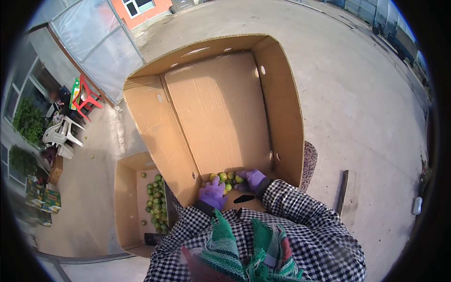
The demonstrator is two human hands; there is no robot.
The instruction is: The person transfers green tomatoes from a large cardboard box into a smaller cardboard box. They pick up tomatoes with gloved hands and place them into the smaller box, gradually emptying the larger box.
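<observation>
A large open cardboard box (218, 112) stands tilted before me, its near end close to my chest. Several green and yellowish round citrus fruits (225, 178) lie in its near end. My left hand (212, 195), in a purple glove, rests on the left side of these fruits; whether its fingers grip one cannot be made out. My right hand (253, 179), also gloved in purple, is at the right side of the cluster, its fingertips against one fruit (239, 179). A dark oval handle hole (243, 199) shows in the box wall between my hands.
A second cardboard box (127, 204) with many green citrus fruits (156, 201) and a dark phone-like object (153, 239) stands at left. Farther left are white (63, 132) and red plastic chairs (84, 100), people and printed cartons (42, 197). A wooden board (348, 194) lies at right.
</observation>
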